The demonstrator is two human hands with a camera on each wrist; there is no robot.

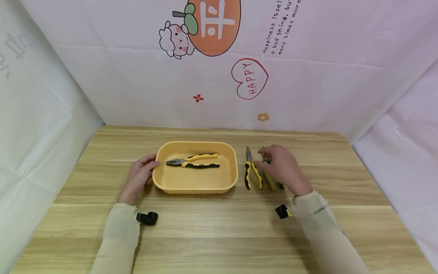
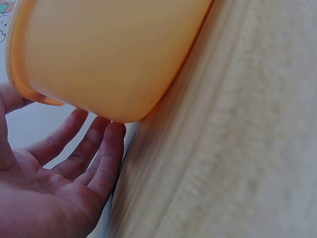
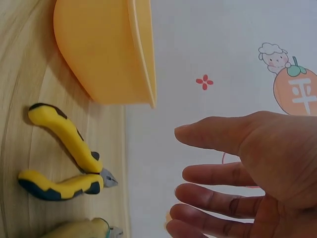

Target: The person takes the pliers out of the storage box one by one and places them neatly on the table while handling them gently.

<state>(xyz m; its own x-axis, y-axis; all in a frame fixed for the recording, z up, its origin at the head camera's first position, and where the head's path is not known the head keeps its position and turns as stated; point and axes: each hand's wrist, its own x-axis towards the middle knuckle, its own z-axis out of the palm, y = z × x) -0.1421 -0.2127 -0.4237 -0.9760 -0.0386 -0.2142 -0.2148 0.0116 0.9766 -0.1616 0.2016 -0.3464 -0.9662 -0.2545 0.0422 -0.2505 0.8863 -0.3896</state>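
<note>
A yellow plastic basin (image 1: 195,186) sits on the table with yellow-and-black combination pliers (image 1: 202,165) lying inside it. At its left end my left hand (image 1: 138,177) holds the rim, thumb over the edge and fingertips against the outer wall (image 2: 109,59). Just right of the basin lie long-nose pliers (image 1: 248,164), handles spread, with yellow-and-black grips (image 3: 64,134). My right hand (image 1: 282,165) hovers above the tools with fingers extended and nothing held. Beneath it is another tool with a dull yellow-green handle (image 3: 74,229), its shape mostly hidden by the hand in the head view.
The wood-grain table (image 1: 212,228) meets a white printed cloth (image 1: 154,95) along its back edge. More cloth hangs at the left and right sides. A small black wrist camera (image 1: 148,218) is strapped to the left sleeve, another black camera (image 1: 282,211) to the right.
</note>
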